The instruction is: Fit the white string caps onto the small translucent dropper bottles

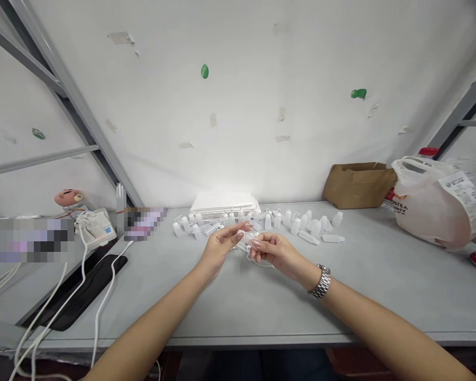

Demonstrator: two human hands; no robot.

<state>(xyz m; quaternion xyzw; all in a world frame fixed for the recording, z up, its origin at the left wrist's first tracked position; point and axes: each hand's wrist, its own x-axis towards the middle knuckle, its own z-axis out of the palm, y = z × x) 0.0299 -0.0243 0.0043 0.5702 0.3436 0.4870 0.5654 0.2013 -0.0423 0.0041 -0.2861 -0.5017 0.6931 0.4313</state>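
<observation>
Translucent plastic bottle [247, 238] in hand, small and partly covered by our fingers, we hold it just above the grey desk [293, 312], in front of us near the middle. Our right hand [272, 248] pinches it between thumb and fingers. Our left hand [222, 244] meets its other end, thumb and fingertips close around it, though we cannot tell whether they grip it. Below our right fingers we see a thin white loop [265, 263], blurred where it runs under them. Past our hands, many similar bottles [295, 226] spread across the desk, some upright, others lying on their sides. Behind them we have a white stack [222, 203] near the wall [238, 159]. Farther right we see an open cardboard box [359, 185] and, beside it, a plastic bag [424, 211]. We wear a metal watch [322, 282] on our right wrist.
</observation>
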